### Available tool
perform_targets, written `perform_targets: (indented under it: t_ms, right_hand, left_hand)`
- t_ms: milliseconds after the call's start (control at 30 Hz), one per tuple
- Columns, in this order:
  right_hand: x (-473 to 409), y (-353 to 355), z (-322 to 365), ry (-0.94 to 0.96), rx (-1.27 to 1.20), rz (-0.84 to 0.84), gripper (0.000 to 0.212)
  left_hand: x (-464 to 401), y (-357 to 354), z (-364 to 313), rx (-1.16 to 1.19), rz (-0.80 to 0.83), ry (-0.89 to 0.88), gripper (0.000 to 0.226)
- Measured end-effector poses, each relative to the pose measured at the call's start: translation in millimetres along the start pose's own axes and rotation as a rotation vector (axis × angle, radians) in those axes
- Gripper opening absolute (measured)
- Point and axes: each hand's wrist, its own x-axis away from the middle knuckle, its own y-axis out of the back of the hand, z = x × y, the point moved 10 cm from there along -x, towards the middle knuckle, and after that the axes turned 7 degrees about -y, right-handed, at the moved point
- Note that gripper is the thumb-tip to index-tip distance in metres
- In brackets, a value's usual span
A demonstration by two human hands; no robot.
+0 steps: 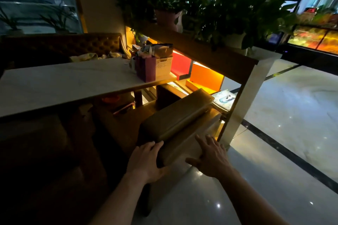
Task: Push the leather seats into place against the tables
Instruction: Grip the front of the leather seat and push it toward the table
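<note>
A brown leather seat (175, 118) stands on the floor beside the white marble table (64, 82), its long padded back pointing toward the shelf unit. My left hand (146, 160) wraps around the near left corner of the seat back. My right hand (210, 157) lies flat with fingers spread against the near end of the seat, on its right side. The seat's lower part and legs are lost in shadow. A tufted leather bench (64, 44) runs along the far side of the table.
A purple bag (146, 68) and a white basket (163, 65) stand at the table's right end. A wooden shelf unit (228, 64) with potted plants (228, 11) and orange boxes rises just right of the seat. Glossy tiled floor (274, 151) stretches to the right.
</note>
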Motion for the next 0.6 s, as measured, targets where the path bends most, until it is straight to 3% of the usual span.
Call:
perform_targets:
  t_ms: [367,600]
  right_hand:
    - [-175,-20,-121,0.039,0.147,0.158,0.102]
    - [-270,-61,-144,0.135,0.163,0.273,0.101]
  left_hand:
    - [-199,-87,-52,0.106,0.052,0.046,0.098]
    - [-259,-127,-37,0.144,0.043,0.203,0.097]
